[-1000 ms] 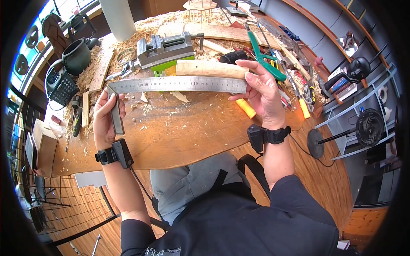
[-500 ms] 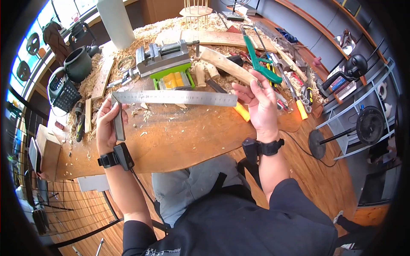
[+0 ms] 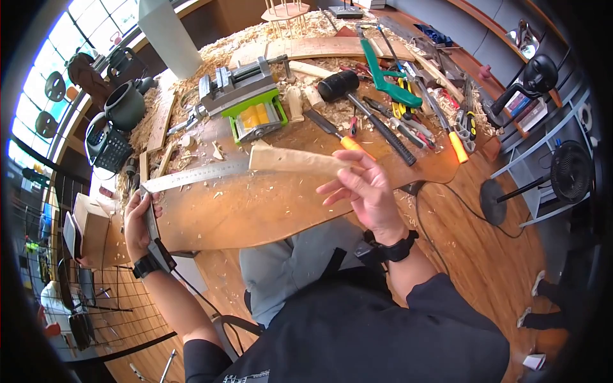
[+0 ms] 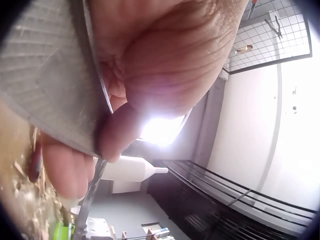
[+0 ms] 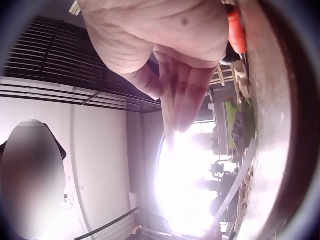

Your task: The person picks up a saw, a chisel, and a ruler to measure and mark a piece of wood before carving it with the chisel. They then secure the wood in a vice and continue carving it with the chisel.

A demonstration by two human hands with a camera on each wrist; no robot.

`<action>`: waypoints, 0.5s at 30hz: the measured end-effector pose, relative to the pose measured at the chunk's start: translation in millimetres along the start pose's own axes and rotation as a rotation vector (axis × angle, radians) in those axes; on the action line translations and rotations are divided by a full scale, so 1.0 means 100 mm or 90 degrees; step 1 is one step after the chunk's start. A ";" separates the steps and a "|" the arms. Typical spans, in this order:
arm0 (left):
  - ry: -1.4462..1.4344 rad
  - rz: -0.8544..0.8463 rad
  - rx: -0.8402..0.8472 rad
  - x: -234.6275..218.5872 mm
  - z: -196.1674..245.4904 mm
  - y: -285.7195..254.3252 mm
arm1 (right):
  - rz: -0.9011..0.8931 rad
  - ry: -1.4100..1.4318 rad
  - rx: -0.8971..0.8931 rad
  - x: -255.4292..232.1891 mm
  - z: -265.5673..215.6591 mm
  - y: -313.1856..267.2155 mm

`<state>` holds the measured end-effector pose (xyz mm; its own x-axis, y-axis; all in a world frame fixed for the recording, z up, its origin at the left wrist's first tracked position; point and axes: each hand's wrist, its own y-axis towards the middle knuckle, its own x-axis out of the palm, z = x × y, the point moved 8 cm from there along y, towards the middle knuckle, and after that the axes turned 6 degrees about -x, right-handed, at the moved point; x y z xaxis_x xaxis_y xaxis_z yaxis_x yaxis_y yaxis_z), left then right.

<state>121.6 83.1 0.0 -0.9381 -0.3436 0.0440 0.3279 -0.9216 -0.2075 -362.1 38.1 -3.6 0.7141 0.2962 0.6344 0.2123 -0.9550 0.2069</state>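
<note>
My left hand grips the thick stock of a steel try square near the table's left front. The square's ruled blade points right over the table. In the left wrist view the stock lies between thumb and fingers. My right hand pinches one end of a pale, slightly curved wooden piece between thumb and index finger, with the other fingers spread. The wood's left end overlaps the blade's right end in the head view, hiding the blade's tip. The right wrist view shows the wood edge-on.
Behind the hands stand a metal vise and a bright green holder. A black mallet, a chisel, a green-handled saw and pliers lie at the right. Wood shavings cover the table's back, where a long board lies.
The blade's end has left my right hand. The left hand and square have moved down and left; the wooden piece has swung leftward and come down in front of the blade's end.
</note>
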 end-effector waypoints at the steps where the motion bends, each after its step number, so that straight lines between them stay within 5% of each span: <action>1: 0.016 0.001 -0.016 -0.02 -0.02 0.03 | -0.006 -0.009 0.030 0.04 0.09 -0.02; 9: 0.446 0.087 -0.013 0.01 0.05 0.25 | -0.091 -0.059 0.106 0.32 0.27 0.06; 11: 0.538 0.174 0.034 0.02 0.20 0.26 | -0.122 -0.071 0.086 0.46 0.16 0.17; 13: 0.586 0.135 0.125 0.00 0.24 0.49 | -0.135 -0.086 0.061 0.61 -0.03 0.32; 15: 0.541 0.107 0.180 0.51 0.56 0.30 | -0.150 -0.101 0.034 0.80 -0.26 0.50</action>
<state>90.0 27.4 50.5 -0.6049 -0.3320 -0.7238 0.3782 -0.9197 0.1058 -311.5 14.1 76.9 0.7357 0.5076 0.4483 0.4164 -0.8611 0.2917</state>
